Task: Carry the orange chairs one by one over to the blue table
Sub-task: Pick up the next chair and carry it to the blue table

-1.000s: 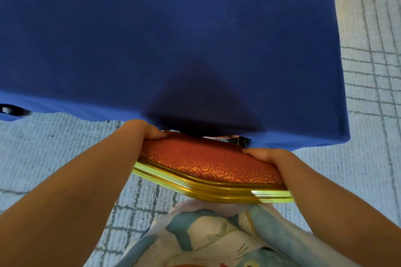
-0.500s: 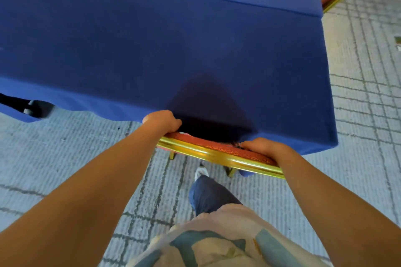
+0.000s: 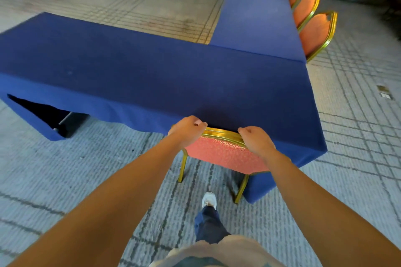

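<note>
- Blue-draped surface (image 3: pixel 152 76) stands on grey carpet (image 3: pixel 86 169).
- Orange chair (image 3: pixel 225 155) stands upright against its near edge.
- Left hand (image 3: pixel 186 131) and right hand (image 3: pixel 256 141) both grip the chair's top rail.
- Three other chairs (image 3: pixel 314 32) line the far side.

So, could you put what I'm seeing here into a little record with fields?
left hand: grips the top rail of the orange chair
right hand: grips the same rail
chair position: close against the blue table, seat hidden by its cloth
other chairs: three, lined along the table's far right side
foot: white shoe on the carpet behind the chair
</note>
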Demonstrator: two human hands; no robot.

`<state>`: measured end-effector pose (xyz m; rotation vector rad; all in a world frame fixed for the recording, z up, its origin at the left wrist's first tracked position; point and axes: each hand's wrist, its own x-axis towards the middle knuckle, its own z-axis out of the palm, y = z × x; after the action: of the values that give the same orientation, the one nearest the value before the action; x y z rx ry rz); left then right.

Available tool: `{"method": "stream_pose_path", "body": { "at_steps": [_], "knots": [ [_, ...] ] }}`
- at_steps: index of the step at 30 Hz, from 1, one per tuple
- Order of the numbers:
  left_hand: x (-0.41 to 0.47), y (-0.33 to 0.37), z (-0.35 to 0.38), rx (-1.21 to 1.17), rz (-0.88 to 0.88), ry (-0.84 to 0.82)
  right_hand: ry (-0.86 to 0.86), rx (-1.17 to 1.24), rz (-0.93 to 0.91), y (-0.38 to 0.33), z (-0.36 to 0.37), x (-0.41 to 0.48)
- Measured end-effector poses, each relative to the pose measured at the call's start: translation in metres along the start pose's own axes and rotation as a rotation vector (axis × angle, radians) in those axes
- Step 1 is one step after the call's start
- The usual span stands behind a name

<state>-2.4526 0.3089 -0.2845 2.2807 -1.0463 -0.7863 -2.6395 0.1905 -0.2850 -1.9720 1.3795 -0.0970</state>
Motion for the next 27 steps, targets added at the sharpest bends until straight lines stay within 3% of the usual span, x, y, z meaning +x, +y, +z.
{"method": "stream_pose_path", "body": {
  "at_steps": [4,9,27],
  "knots": [
    [-0.026,-0.011,-0.016,-0.1,0.012,0.075,0.084,0.052,-0.178,-0.024,0.009,-0.029],
    [-0.062,-0.048,-0.05,-0.175,-0.035,0.219,0.062,0.089,-0.32,-0.066,0.031,-0.055],
    [-0.191,-0.237,-0.235,-0.348,-0.474,0.722,-0.407,-0.045,-0.897,-0.316,0.193,-0.092]
  ]
}}
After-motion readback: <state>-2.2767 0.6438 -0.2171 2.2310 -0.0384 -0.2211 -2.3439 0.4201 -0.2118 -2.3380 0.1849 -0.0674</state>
